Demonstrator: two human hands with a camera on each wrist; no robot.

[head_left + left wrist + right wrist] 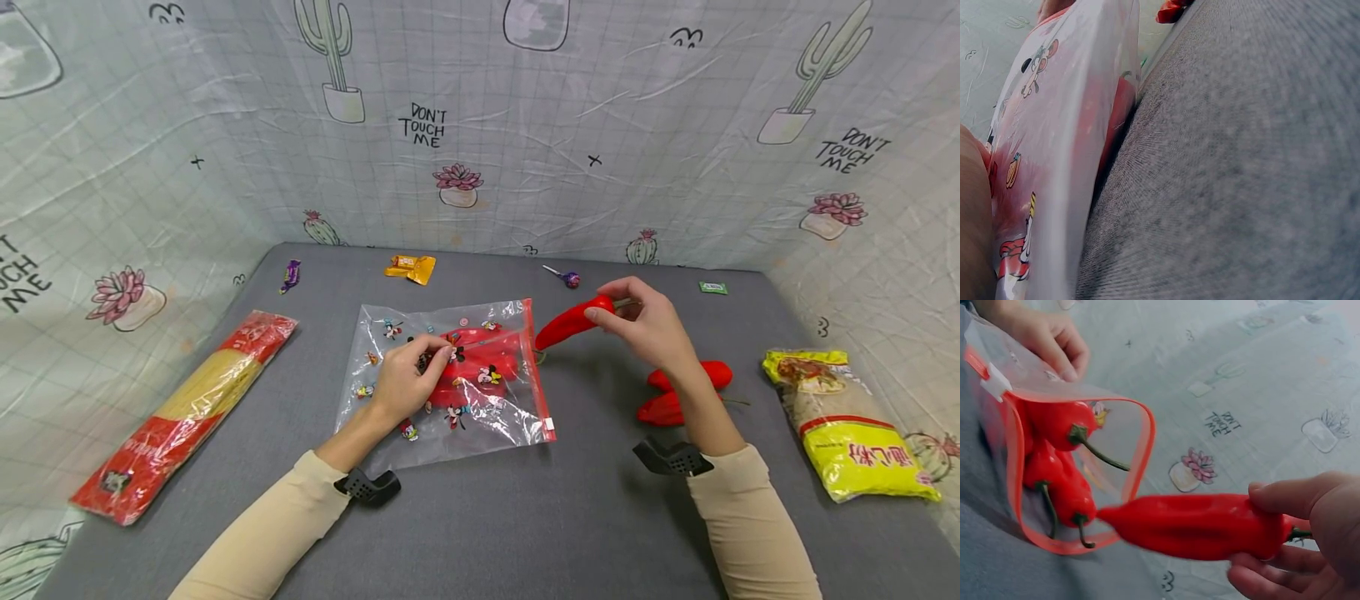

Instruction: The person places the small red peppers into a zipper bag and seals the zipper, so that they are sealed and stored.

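Note:
A clear zip bag (480, 435) printed with cartoon figures lies on the grey table, its red-edged mouth to the right. My left hand (408, 379) pinches the bag's upper sheet near its middle. In the right wrist view the mouth gapes, showing several red peppers (1063, 425) inside with green stems outward. My right hand (645, 325) grips another red pepper (572, 323) by its stem end, between thumb and fingers. Its tip points left, at the bag's mouth; whether it touches is unclear. Two loose red peppers (663, 409) lie beneath my right forearm.
Left lies a long noodle packet (187, 408); right, a yellow packet (847, 425). Along the back are a purple-wrapped sweet (291, 276), an orange-yellow packet (412, 267), a lollipop (570, 279) and a small green packet (713, 287). Patterned cloth walls (525, 125) surround the table.

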